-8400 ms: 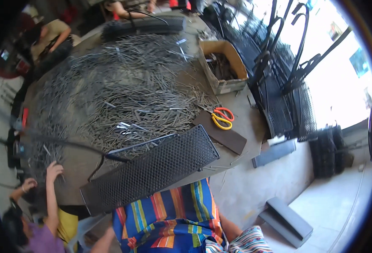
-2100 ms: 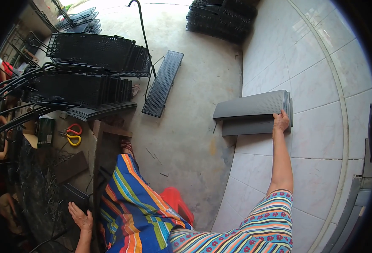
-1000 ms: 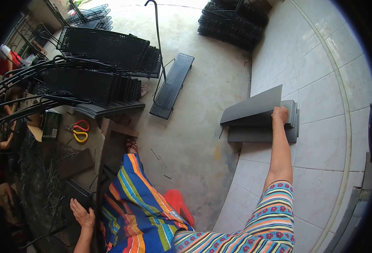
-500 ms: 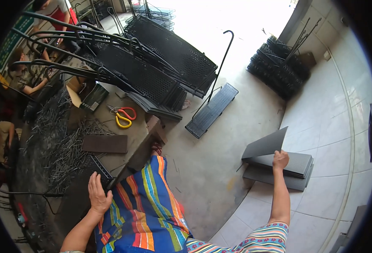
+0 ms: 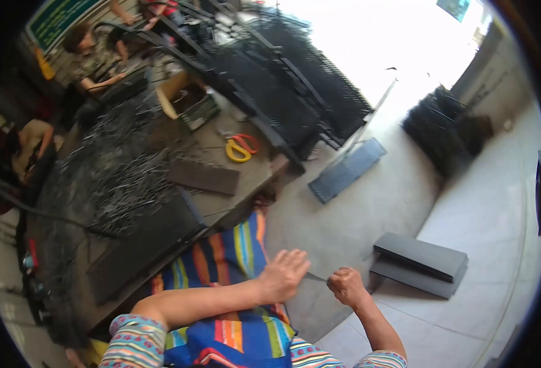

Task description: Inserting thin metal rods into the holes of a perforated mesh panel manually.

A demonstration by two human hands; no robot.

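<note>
My right hand (image 5: 347, 286) is closed on a thin grey metal sheet (image 5: 315, 278), which shows nearly edge-on between my hands. My left hand (image 5: 284, 276) is stretched out over my lap with fingers extended; its fingertips lie close to the sheet, and whether they touch it I cannot tell. Beyond my right hand, a stack of grey metal sheets (image 5: 421, 254) lies on the tiled floor. On the workbench to my left rests a long dark metal panel (image 5: 147, 248), with nothing held against it. A striped cloth (image 5: 221, 257) covers my lap.
Loose thin metal rods (image 5: 123, 196) pile on the bench beside a brown board (image 5: 204, 178), scissors (image 5: 239, 149) and an open carton (image 5: 187, 104). Black perforated racks (image 5: 282, 80) are stacked behind. A single rack (image 5: 347, 170) lies on the floor, another pile (image 5: 445, 132) at the wall. Co-workers (image 5: 92, 58) sit far left.
My right hand has brought a grey sheet from the stack in toward my lap. My left hand has left the bench panel and swung right. The view has turned left.
</note>
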